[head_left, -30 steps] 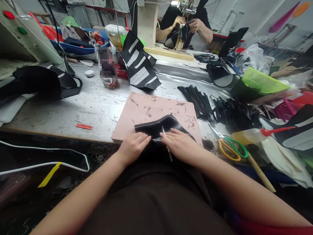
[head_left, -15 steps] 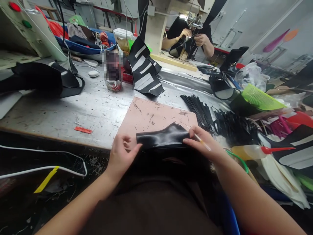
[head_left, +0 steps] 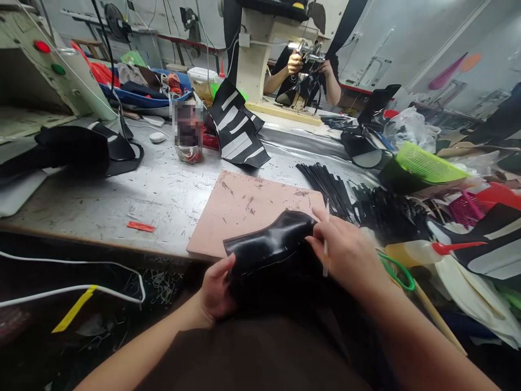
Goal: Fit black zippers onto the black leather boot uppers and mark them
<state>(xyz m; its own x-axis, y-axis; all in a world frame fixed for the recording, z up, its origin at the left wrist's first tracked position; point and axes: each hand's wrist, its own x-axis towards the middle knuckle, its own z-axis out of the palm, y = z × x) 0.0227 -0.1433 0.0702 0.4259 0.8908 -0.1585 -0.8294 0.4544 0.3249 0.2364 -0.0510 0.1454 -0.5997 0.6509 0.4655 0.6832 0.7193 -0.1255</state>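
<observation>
A shiny black leather shoe upper [head_left: 272, 236] lies over the front edge of a pinkish board [head_left: 248, 195], its lower part lost against dark clothing. My left hand [head_left: 220, 285] is closed on its left end, thumb on top and fingers underneath. At the other end, my right hand [head_left: 336, 239] pinches the leather between thumb and fingers. A slim, pale, pen-like stick [head_left: 326, 250] is also held in my right hand, pointing up between the fingers. Faint pale marks run along the leather near its lower fold.
Black strips [head_left: 329, 187] lie right of the board. A glue bottle with a red nozzle [head_left: 415, 253] and a green basket [head_left: 431, 163] are farther right. A red strip [head_left: 140, 226] lies left. Across the bench, a co-worker's hand [head_left: 294, 62] is at a sewing machine [head_left: 254, 65].
The leather upper has tilted, its left end coming down and toward me with my left hand. My right hand has turned, and the stick now stands nearly upright.
</observation>
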